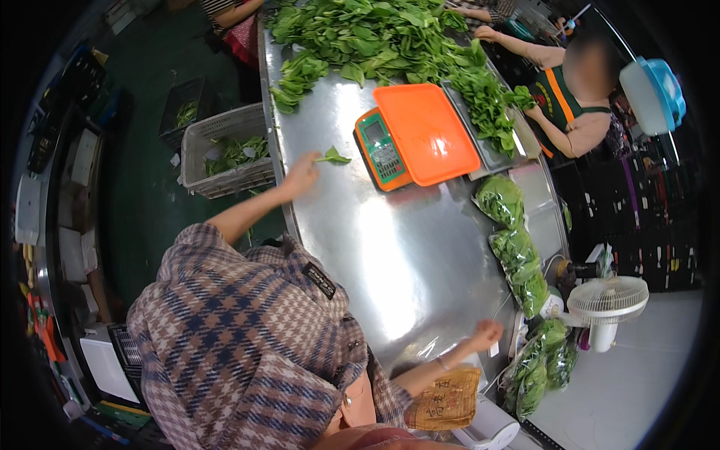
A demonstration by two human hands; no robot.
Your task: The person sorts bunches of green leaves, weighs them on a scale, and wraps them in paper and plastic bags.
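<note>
My left hand (302, 175) is over the left edge of the metal table (337, 214), its fingers at the stem of a single green leaf (336, 156). To the right of that leaf stands a weighing scale (379, 147) with a bare orange tray (430, 135). Near the table's right side, close to the bagged greens, my right hand (485, 336) is held with curled fingers; no object shows in it. Loose leafy greens (365, 39) are heaped at the far end. Clear bags of leafy greens (499, 201) lie in a row along the right edge.
A grey plastic crate (194, 163) with leaves and a dark crate (174, 121) stand left of the table. Co-workers are at the far end; one (568, 112) holds greens. A white fan (607, 301) stands right, and a brown paper with writing (447, 399) lies nearby.
</note>
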